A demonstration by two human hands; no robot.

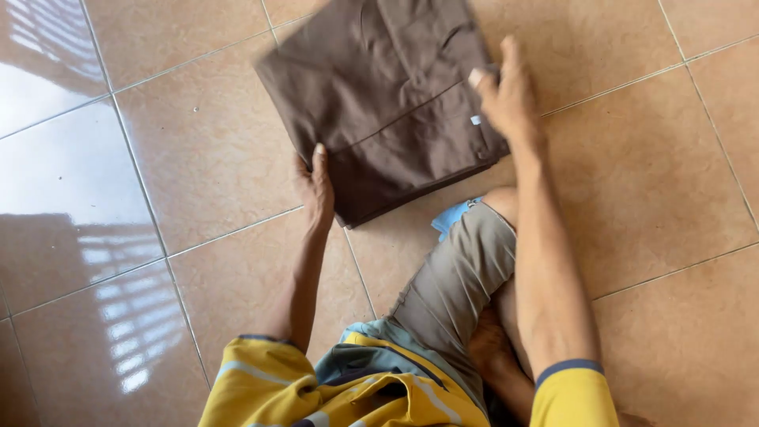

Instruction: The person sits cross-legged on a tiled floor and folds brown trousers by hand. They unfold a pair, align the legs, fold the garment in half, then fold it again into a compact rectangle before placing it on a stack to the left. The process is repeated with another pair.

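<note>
A folded brown garment [387, 95] lies on the tiled floor [198, 158] in front of me, with a seam and a small white tag showing. My left hand [315, 186] grips its near left edge, thumb on top of the cloth. My right hand [502, 91] rests on the garment's right edge, fingers spread and pressing on the cloth near the tag.
I sit on the floor; my bent knee in grey shorts [462, 269] lies just below the garment, with a bit of light blue cloth [452, 217] beside it. My yellow shirt [340, 387] fills the bottom. Glossy tan tiles with window glare [47, 79] spread to the left.
</note>
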